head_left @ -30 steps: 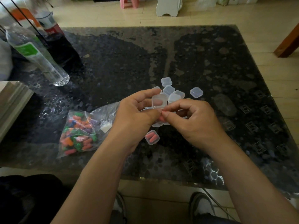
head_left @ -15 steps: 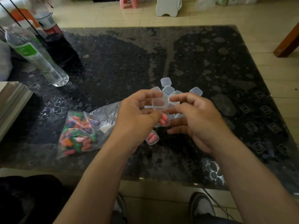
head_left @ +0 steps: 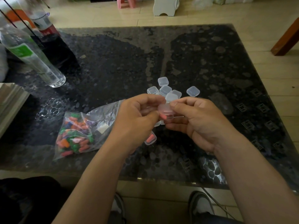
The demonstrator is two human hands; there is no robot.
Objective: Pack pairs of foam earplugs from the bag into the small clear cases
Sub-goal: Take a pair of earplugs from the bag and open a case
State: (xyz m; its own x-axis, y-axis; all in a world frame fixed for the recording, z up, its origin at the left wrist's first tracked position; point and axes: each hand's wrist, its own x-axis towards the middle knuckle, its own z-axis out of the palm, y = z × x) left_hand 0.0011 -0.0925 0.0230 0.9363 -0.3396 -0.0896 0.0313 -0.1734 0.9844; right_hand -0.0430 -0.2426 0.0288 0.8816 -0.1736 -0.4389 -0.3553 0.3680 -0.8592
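Left hand and right hand pinching one case, six empty cases beyond, one bag

On the table the bag lies left of one case; other cases cluster behind it.

Glossy dark glass tabletop; clear, smooth plastic cases; crinkled transparent plastic bag of matt foam earplugs; clear plastic bottle.
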